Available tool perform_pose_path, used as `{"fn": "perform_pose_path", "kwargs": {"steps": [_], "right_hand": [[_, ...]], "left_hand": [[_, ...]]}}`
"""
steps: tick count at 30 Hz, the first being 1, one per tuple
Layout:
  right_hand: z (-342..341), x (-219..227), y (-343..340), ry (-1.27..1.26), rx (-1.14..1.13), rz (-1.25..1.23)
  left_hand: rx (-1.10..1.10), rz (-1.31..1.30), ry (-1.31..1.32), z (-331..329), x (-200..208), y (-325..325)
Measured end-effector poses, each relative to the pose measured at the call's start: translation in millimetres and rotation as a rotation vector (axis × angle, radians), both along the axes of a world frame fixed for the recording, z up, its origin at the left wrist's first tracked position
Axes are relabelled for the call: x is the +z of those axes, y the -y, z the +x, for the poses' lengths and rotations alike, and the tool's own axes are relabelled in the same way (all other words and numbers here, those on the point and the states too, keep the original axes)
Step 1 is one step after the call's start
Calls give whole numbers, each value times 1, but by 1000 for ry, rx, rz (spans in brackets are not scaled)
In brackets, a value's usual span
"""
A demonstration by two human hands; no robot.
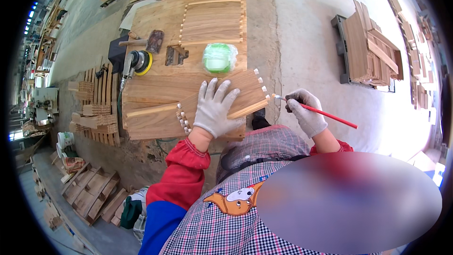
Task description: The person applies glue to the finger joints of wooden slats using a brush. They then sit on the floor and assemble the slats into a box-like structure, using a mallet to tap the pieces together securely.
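My left hand, in a pale glove, lies flat with fingers spread on a wooden panel. The panel sits at a slant near the front of the workbench, with a row of projecting joint ends along each short edge; those at the right look white. My right hand, also gloved, is closed round a thin brush with a red handle. The brush tip is beside the panel's right corner; whether it touches is unclear. Behind the panel stands a green tub wrapped in clear plastic.
Another jointed panel lies at the bench's far side. A mallet and a sander with a yellow pad are at the left, near a cut-out in the benchtop. Stacked boards stand right; wooden pieces lie left.
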State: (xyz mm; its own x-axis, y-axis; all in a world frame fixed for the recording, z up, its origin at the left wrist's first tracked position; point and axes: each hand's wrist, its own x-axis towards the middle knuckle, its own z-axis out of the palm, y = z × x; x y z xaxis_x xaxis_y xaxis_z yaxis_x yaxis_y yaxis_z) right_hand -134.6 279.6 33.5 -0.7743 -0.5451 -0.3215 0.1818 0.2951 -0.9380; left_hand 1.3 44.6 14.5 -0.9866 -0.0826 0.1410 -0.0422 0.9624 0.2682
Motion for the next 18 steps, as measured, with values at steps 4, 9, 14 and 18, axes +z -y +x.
{"fn": "perform_pose_path", "kwargs": {"steps": [4,9,14,18], "right_hand": [[4,-1,3,-260,176,105],[6,3,2,71,-20,-142],[4,-7,4,10,55,-77],[5,1,9,105,-66,-126]], "left_hand": [[-4,3,0,-1,0,0],[-2,4,-2,0,1,0],[-8,6,-4,-1,0,0],[-2,17,-9,-1,0,0]]}}
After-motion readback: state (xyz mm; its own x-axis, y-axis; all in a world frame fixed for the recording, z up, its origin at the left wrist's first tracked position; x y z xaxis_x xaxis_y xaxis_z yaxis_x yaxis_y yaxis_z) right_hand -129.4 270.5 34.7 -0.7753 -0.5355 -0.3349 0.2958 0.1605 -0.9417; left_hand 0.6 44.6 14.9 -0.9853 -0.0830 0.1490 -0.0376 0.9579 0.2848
